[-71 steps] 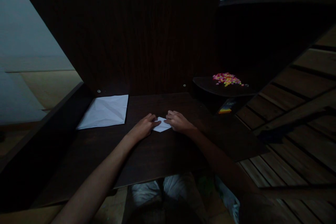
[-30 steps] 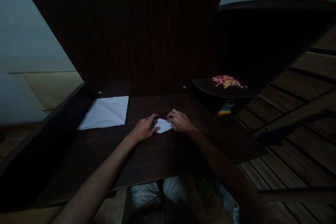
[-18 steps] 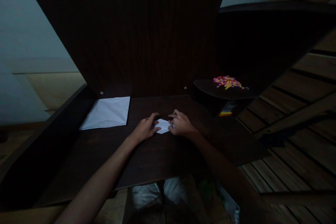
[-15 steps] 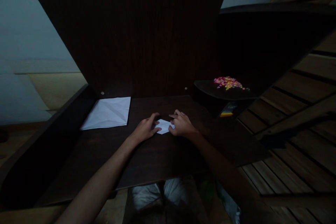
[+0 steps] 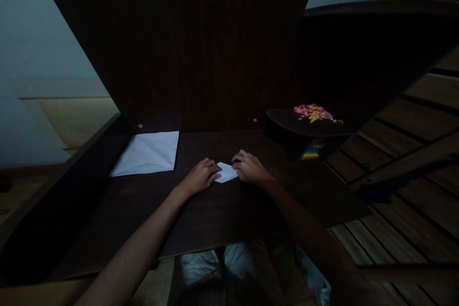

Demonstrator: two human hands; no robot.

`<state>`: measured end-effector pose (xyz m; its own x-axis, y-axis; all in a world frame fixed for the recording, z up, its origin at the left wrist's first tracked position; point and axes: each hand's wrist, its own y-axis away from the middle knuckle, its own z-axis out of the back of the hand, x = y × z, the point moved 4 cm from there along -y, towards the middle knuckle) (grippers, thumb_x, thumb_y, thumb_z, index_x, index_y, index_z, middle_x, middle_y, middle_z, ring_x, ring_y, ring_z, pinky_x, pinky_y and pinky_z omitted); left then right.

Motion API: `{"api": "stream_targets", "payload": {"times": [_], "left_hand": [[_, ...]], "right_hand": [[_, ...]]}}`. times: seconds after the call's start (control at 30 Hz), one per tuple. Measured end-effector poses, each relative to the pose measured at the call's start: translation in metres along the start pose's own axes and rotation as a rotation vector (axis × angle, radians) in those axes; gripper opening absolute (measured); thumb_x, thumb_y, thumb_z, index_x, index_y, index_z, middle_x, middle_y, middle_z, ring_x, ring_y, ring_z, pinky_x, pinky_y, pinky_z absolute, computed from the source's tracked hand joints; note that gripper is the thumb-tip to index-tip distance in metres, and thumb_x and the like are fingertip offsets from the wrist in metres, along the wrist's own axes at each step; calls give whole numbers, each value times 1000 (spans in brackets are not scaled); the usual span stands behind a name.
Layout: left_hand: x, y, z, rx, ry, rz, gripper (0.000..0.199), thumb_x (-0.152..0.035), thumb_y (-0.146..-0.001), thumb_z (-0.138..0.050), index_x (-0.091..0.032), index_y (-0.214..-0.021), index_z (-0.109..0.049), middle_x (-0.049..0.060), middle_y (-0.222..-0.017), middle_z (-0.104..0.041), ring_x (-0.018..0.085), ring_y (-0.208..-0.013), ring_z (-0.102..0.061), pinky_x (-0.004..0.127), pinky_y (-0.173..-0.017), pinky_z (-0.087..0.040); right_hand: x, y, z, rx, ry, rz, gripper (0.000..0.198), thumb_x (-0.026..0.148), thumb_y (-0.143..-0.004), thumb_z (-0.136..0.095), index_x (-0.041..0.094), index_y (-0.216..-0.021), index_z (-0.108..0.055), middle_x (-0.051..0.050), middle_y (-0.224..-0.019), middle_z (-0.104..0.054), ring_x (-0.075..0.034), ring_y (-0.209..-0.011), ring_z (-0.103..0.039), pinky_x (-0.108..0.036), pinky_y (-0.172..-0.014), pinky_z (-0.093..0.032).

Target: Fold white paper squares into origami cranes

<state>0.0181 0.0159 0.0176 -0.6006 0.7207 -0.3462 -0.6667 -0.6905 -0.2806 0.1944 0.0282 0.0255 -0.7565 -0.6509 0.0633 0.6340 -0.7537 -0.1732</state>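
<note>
A small piece of folded white paper (image 5: 226,172) lies flat on the dark wooden desk (image 5: 215,215) in front of me. My left hand (image 5: 201,175) grips its left end, fingers on top and thumb at the near edge. At the right end, my right hand (image 5: 249,167) has its bent fingers closed on the paper. Both ends of the paper are partly hidden under my fingers, and the middle shows between my hands.
Larger sheets of creased white paper (image 5: 148,153) lie at the desk's back left. On a rounded corner shelf (image 5: 304,127) at the right sits a heap of small colourful pieces (image 5: 313,112). Below it stands a small box with a yellow band (image 5: 310,156). A tall dark panel (image 5: 201,48) rises behind.
My left fingers have come down and closed onto the paper's left end. The right hand has shifted slightly to the right, so more of the paper's right side shows.
</note>
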Motion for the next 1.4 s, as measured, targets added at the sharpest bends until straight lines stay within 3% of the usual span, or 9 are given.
{"api": "stream_targets", "payload": {"times": [0.2,0.43,0.6,0.8,0.93,1.17,1.4], "left_hand": [[0,1,-1,-6,-33,-8,23,-28,-92,-49,-18,-103,-67,8,-99,-62,21,-93,-54,37,-90,-43],[3,0,-3,-14,-14,-13,24,-28,-92,-49,-18,-104,-67,9,-100,-62,21,-95,-53,38,-89,-44],[3,1,-3,-33,-4,-25,24,-28,-92,-49,-19,-106,-66,8,-104,-61,21,-100,-53,39,-93,-42],[4,2,0,-45,-64,-11,26,-19,-91,-48,-22,-110,-66,10,-115,-59,24,-106,-49,43,-91,-41],[7,2,1,-69,-90,12,32,-12,-89,-47,-25,-109,-68,10,-121,-57,26,-109,-46,46,-90,-40],[12,1,-1,-103,-54,6,38,-6,-84,-50,-25,-111,-69,8,-109,-59,21,-99,-53,40,-90,-44],[14,2,-3,-130,9,30,23,-14,-87,-53,-17,-102,-70,8,-101,-70,20,-96,-63,34,-89,-51]], "right_hand": [[-5,-3,-2,-11,-32,-80,23,12,-81,-51,18,-84,-73,-8,-107,-66,-23,-103,-49,-34,-84,-44],[-18,-1,3,-171,-191,-179,25,7,-75,-51,18,-82,-72,-5,-93,-66,-18,-93,-53,-30,-81,-45],[-16,-4,-3,-126,-288,-146,19,11,-76,-56,17,-80,-73,-4,-87,-63,-17,-89,-54,-30,-82,-44],[-17,-7,-7,-96,-431,-178,15,11,-75,-59,16,-73,-73,-3,-78,-65,-14,-76,-58,-24,-72,-43],[-17,-8,-11,-78,-489,-208,17,10,-75,-60,16,-83,-73,-3,-79,-66,-12,-69,-56,-22,-64,-42],[-9,-6,-8,-45,-497,-49,17,8,-78,-63,20,-84,-74,-5,-92,-65,-16,-91,-58,-31,-86,-43],[3,-5,-9,-101,-467,100,12,12,-77,-66,21,-79,-73,-5,-101,-61,-18,-99,-52,-35,-90,-41]]}}
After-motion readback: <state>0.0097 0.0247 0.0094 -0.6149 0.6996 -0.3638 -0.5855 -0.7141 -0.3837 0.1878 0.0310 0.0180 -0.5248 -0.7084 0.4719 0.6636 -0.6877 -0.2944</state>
